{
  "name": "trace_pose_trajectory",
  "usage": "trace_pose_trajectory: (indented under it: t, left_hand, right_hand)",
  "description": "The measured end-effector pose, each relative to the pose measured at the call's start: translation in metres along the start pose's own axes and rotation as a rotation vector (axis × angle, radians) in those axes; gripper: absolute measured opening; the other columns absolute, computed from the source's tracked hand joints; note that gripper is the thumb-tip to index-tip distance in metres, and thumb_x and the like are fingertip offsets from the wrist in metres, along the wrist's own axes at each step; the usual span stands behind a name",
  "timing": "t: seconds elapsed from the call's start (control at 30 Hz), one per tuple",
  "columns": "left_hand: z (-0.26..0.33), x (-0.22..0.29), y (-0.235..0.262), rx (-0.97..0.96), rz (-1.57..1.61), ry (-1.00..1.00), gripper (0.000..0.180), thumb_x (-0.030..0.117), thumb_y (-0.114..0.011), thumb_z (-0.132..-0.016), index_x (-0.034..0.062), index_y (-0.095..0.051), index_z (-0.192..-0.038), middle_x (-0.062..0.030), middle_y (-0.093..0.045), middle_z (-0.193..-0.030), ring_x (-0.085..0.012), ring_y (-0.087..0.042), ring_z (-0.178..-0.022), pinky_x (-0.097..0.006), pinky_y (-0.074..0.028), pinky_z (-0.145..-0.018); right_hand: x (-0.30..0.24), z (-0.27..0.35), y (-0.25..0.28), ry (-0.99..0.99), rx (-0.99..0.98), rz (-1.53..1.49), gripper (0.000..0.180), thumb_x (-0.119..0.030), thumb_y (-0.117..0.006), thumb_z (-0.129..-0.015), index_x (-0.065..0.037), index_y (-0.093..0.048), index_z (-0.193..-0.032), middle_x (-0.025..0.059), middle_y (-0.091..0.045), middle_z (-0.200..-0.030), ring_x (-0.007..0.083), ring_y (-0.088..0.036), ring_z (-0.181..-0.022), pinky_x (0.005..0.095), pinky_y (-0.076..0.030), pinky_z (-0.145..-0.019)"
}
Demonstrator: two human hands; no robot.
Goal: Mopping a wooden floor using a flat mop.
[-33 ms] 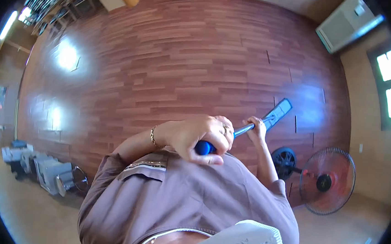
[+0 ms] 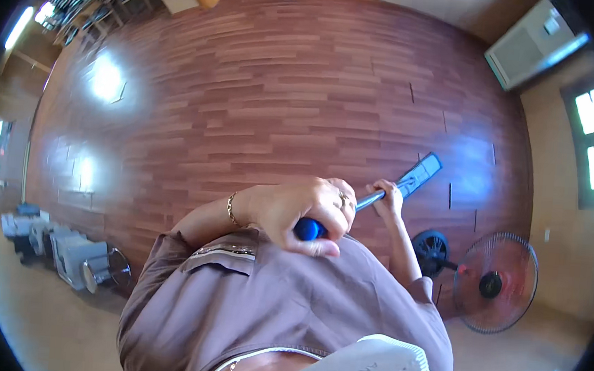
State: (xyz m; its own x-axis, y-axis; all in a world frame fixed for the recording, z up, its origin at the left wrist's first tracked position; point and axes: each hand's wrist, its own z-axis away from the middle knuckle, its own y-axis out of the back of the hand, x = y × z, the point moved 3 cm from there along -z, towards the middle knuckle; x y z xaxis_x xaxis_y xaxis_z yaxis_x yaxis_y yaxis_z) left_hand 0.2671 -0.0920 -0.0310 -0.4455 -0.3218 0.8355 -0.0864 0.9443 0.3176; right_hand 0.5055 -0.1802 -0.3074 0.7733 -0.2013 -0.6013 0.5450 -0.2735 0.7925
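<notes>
A flat mop [image 2: 420, 176] with a rectangular blue-grey head slants out from my chest toward the right, over the wooden floor [image 2: 276, 93]. My left hand [image 2: 312, 211], a gold bracelet at its wrist, is closed around the blue end of the mop handle [image 2: 309, 229] in front of my chest. Farther along the pole, close to the mop head, my right hand [image 2: 388, 200] wraps round the shaft. Part of the pole between them is hidden behind my left hand. Whether the mop head touches the floor, I cannot tell.
A standing fan [image 2: 496, 283] with a round dark base [image 2: 430, 252] is to my right. Grey-white equipment [image 2: 78, 259] stands at the left. A white floor-standing unit [image 2: 531, 43] is at the far right, with racks of items [image 2: 91, 2] at the far left.
The view has tilted slightly, so the room sits a little lower and to the right. Both hands keep their hold on the mop, with hardly any movement.
</notes>
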Motion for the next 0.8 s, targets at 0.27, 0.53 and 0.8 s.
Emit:
trace_pose_trajectory:
  t: [0.27,0.53,0.8]
  left_hand:
    - [0.053,0.101,-0.004,0.111,-0.199,-0.200,0.040,0.022,-0.067,-0.080,0.0112,-0.039,-0.054,-0.0038,-0.043,-0.057,-0.0246,-0.050,-0.055,-0.037,-0.044,-0.069]
    - [0.069,0.125,-0.017,0.300,-0.322,-0.352,0.031,0.027,-0.074,-0.071,0.0088,-0.049,-0.066,-0.0052,-0.047,-0.051,-0.0282,-0.053,-0.048,-0.040,-0.041,-0.052]
    - [0.072,-0.038,0.002,0.431,-0.315,0.216,0.022,0.019,-0.072,-0.069,0.0086,-0.053,-0.065,-0.0099,-0.056,-0.062,-0.0321,-0.057,-0.062,-0.040,-0.042,-0.054]
  right_hand:
    - [-0.130,-0.012,-0.065,0.290,-0.207,-0.207,0.023,-0.028,-0.073,-0.073,-0.008,-0.063,-0.068,0.0100,-0.063,-0.069,0.0307,-0.064,-0.069,0.0396,-0.050,-0.062]
    - [-0.210,-0.020,-0.097,0.506,-0.456,-0.586,0.035,-0.023,-0.072,-0.080,-0.009,-0.063,-0.111,0.0087,-0.068,-0.081,0.0226,-0.067,-0.074,0.0348,-0.051,-0.066]
    - [-0.207,-0.021,0.116,0.389,-0.266,-0.859,0.068,-0.023,-0.079,-0.075,-0.006,-0.049,-0.133,0.0179,-0.054,-0.128,0.0260,-0.055,-0.114,0.0367,-0.046,-0.095]
